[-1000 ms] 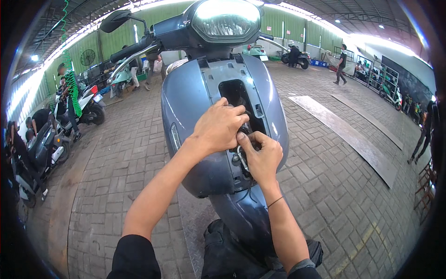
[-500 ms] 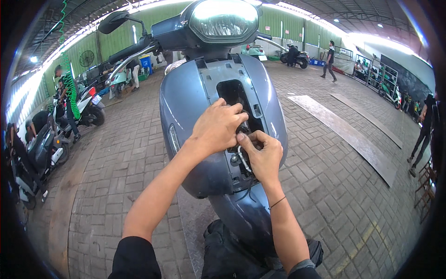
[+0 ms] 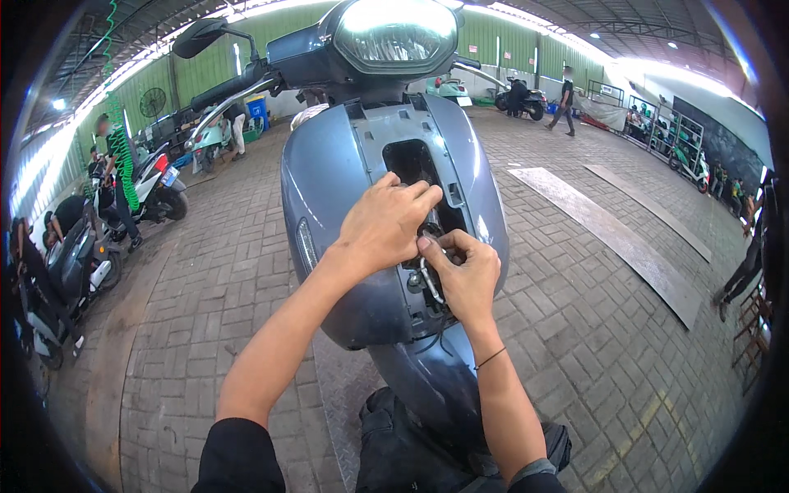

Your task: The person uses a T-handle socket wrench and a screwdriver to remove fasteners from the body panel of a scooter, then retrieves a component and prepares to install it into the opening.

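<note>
In front of me stands a blue-grey scooter (image 3: 325, 160), its headlight (image 3: 396, 37) at the top. An opening (image 3: 404, 154) runs down the middle of its front, with dark parts inside. My left hand (image 3: 380, 218) reaches into that opening from the left, fingers curled round a dark part mostly hidden behind them. My right hand (image 3: 470, 278) pinches with thumb and forefinger close to the left fingertips; what it grips is hidden. Just below the fingers shows a bent silvery metal rod (image 3: 430, 282). Thin black wires (image 3: 440, 339) hang beneath it.
Flat metal plates (image 3: 612, 238) lie on the paving at right. Parked scooters (image 3: 156, 187) line the left side, near a green coiled hose (image 3: 123, 156). A person (image 3: 564, 101) walks at the back right; another (image 3: 749, 255) stands at the right edge.
My hands stay almost in place; the left fingers shift slightly. In the background one person has stepped leftward, and the person at the right edge has changed stance.
</note>
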Demonstrator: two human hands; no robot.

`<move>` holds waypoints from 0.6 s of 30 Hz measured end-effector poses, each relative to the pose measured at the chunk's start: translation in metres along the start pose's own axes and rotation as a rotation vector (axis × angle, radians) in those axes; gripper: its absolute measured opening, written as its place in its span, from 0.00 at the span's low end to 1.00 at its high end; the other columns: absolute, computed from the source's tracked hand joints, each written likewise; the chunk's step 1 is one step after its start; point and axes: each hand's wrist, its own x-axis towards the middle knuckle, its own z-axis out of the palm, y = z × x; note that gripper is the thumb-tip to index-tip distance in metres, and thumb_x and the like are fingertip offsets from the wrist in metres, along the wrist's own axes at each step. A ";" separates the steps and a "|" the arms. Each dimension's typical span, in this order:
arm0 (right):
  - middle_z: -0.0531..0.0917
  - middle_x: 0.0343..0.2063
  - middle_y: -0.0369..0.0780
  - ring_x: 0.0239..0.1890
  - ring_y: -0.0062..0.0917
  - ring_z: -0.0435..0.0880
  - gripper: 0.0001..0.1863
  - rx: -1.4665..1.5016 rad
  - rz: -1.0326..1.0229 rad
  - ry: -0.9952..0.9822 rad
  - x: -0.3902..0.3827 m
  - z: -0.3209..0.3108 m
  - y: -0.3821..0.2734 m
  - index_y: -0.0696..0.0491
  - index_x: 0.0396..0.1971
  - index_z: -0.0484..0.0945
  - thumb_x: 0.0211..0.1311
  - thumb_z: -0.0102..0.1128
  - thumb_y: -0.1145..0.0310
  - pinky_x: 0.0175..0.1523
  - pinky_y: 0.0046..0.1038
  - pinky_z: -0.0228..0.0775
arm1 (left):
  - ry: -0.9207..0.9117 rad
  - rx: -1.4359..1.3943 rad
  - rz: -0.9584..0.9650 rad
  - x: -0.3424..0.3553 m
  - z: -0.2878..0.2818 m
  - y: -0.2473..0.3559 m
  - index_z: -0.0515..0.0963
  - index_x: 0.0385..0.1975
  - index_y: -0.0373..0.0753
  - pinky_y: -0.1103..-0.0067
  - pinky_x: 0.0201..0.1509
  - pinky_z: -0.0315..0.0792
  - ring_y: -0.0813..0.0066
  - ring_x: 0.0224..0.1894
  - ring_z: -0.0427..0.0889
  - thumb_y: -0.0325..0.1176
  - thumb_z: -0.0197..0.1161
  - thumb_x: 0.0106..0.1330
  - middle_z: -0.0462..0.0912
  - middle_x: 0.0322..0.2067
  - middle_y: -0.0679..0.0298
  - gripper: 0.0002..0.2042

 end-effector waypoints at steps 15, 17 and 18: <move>0.85 0.17 0.39 0.20 0.26 0.82 0.20 -0.010 0.005 0.010 -0.001 0.001 -0.001 0.55 0.30 0.90 0.58 0.78 0.51 0.30 0.31 0.70 | 0.029 -0.017 -0.010 0.001 0.001 -0.001 0.74 0.38 0.38 0.65 0.52 0.74 0.53 0.41 0.81 0.29 0.75 0.46 0.82 0.36 0.60 0.19; 0.85 0.18 0.39 0.21 0.26 0.83 0.19 -0.002 0.007 0.014 -0.002 0.002 -0.002 0.55 0.30 0.90 0.58 0.78 0.51 0.31 0.31 0.70 | 0.020 -0.007 -0.048 0.002 0.001 0.000 0.74 0.38 0.38 0.64 0.51 0.75 0.52 0.41 0.81 0.29 0.75 0.46 0.82 0.36 0.60 0.19; 0.86 0.18 0.40 0.21 0.26 0.83 0.19 0.015 -0.005 0.033 -0.002 0.003 -0.001 0.55 0.30 0.90 0.58 0.77 0.52 0.31 0.31 0.71 | 0.020 -0.008 -0.048 0.002 0.002 0.000 0.74 0.38 0.38 0.64 0.51 0.75 0.52 0.41 0.81 0.29 0.75 0.46 0.82 0.36 0.60 0.19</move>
